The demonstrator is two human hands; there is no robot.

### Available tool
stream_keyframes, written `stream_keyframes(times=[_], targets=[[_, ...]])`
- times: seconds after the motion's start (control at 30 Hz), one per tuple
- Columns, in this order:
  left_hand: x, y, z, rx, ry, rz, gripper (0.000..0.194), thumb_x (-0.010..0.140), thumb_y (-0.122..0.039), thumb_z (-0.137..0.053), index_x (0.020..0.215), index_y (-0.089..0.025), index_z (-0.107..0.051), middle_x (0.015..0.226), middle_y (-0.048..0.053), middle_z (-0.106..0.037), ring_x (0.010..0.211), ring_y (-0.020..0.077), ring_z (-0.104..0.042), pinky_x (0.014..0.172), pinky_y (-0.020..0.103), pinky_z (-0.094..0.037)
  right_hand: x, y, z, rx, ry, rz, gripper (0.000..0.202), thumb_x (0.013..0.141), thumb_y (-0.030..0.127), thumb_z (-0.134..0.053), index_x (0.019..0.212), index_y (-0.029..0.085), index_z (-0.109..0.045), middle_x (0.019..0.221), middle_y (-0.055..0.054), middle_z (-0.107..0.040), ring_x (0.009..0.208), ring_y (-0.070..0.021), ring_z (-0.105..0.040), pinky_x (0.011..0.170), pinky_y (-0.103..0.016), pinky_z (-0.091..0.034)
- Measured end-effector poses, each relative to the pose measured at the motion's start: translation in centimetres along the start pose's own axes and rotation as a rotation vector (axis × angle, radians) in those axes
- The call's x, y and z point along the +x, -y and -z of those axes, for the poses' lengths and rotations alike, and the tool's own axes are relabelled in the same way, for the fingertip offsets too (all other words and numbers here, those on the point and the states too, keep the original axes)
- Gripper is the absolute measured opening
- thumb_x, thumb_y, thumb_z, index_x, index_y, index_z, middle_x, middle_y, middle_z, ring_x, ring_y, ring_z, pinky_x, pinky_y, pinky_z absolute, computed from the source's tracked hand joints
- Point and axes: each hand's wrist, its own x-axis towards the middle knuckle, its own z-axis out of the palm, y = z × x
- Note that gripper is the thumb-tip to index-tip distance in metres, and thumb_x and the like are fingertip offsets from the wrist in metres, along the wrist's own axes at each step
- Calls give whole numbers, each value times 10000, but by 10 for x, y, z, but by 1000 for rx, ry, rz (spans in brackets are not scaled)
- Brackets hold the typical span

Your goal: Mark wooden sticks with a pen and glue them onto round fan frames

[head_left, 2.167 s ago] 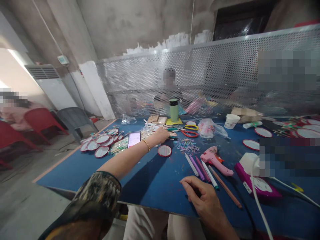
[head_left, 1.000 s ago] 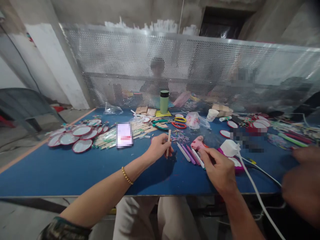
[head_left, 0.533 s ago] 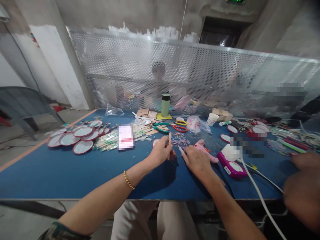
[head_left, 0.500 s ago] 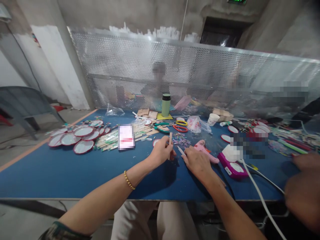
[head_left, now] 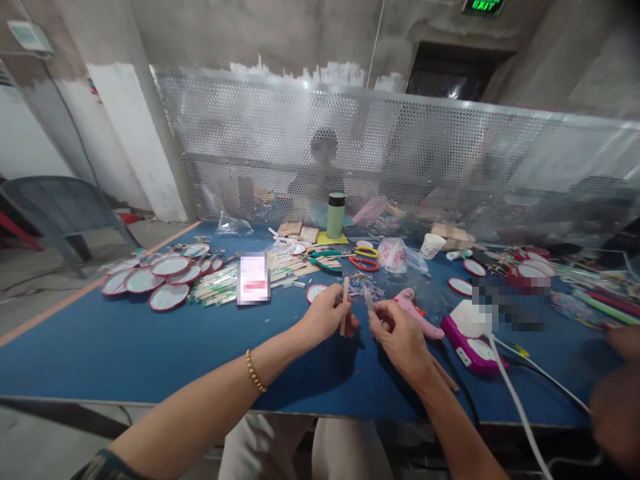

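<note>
My left hand (head_left: 326, 315) is closed around a flat wooden stick (head_left: 345, 308), which stands nearly upright between thumb and fingers. Just right of it, my right hand (head_left: 400, 333) pinches a small pale, translucent stick-like piece (head_left: 369, 300), its upper end pointing up and slightly left. The two held pieces are apart. A pink hot glue gun (head_left: 419, 315) lies beyond my right hand, and thin multicoloured pieces (head_left: 367, 283) are scattered behind both hands. A round white disc with a red rim (head_left: 315, 293) is partly covered by my left hand. Another brown strip (head_left: 444, 370) shows beside my right wrist.
Red-rimmed discs (head_left: 170, 297) and a bundle of sticks (head_left: 215, 288) lie left, near a phone-like object (head_left: 253, 280). Pliers (head_left: 325, 261), a green bottle (head_left: 337, 217) and a paper cup (head_left: 433, 246) stand behind. A magenta power strip (head_left: 470, 350) with cables and another person's arm (head_left: 617, 413) are right.
My right hand has risen and its fingers have curled in, bringing the pale piece more upright. My left hand keeps its hold on the wooden stick. The camera view has shifted slightly.
</note>
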Motion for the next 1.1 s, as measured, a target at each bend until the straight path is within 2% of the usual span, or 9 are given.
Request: stream_keyframes(times=[0.1, 0.23, 0.33, 0.43, 0.5, 0.57, 0.77, 1.0, 1.1], targets=[[-1, 5, -2, -63, 55, 10, 89, 867, -210, -501, 863, -212, -412, 598, -18, -664, 441, 142, -632, 434, 216, -477, -3, 2, -1, 447, -61, -57, 314, 869, 418, -553, 1063, 174, -586, 652, 21, -621, 488, -125, -552, 487, -243, -458], [-3, 6, -3, -103, 119, 31, 183, 851, -280, -573, 878, -207, -407, 622, -1, -677, 458, 153, -648, 442, 217, -476, -4, 11, 7, 681, -58, -107, 486, 852, 416, -584, 1265, 166, -529, 588, 74, -553, 432, -97, -460, 423, -213, -403], [-3, 5, -3, -120, 119, 40, 215, 854, -298, -591, 885, -206, -399, 625, 4, -681, 467, 154, -657, 444, 210, -475, -5, 12, 17, 666, -143, -121, 375, 835, 396, -605, 1137, 181, -662, 647, 28, -632, 457, -97, -503, 433, -214, -415], [-3, 4, -2, -105, 100, 41, 180, 870, -259, -570, 883, -201, -401, 636, 10, -687, 472, 150, -662, 446, 207, -483, -6, 7, 25, 725, -360, -198, 266, 848, 394, -599, 955, 178, -712, 721, -16, -684, 508, -116, -573, 473, -233, -454], [-2, 4, -2, -96, 85, 39, 165, 868, -231, -565, 883, -198, -405, 641, 9, -687, 469, 149, -661, 436, 205, -483, -5, 2, 27, 748, -526, -243, 266, 862, 394, -588, 950, 171, -701, 755, -35, -689, 548, -136, -609, 504, -250, -483], [-1, 3, -2, -91, 74, 38, 155, 863, -208, -561, 881, -196, -408, 641, 3, -683, 466, 147, -660, 422, 199, -478, -4, 1, 28, 670, -598, -238, 274, 876, 391, -570, 966, 167, -699, 807, -60, -702, 598, -156, -637, 524, -261, -497], [-2, 2, -4, -64, 65, 39, 101, 854, -135, -506, 862, -188, -421, 621, -12, -663, 447, 133, -643, 397, 183, -463, -3, 9, 25, 318, -317, -6, 249, 888, 313, -501, 904, 181, -712, 821, -69, -731, 708, -194, -676, 701, -310, -539], [1, 9, -3, -79, 91, 45, 140, 841, -165, -566, 851, -193, -429, 597, -29, -652, 428, 132, -631, 379, 182, -458, -1, -7, 31, 378, -332, -62, 304, 947, 348, -423, 959, 188, -681, 867, -54, -727, 729, -176, -682, 677, -282, -535], [2, 11, -3, -65, 73, 37, 125, 840, -152, -557, 840, -193, -439, 576, -37, -639, 401, 125, -608, 369, 185, -455, 1, -5, 31, 60, -91, 99, 262, 922, 250, -436, 926, 204, -694, 930, -64, -748, 882, -202, -688, 818, -306, -499]])
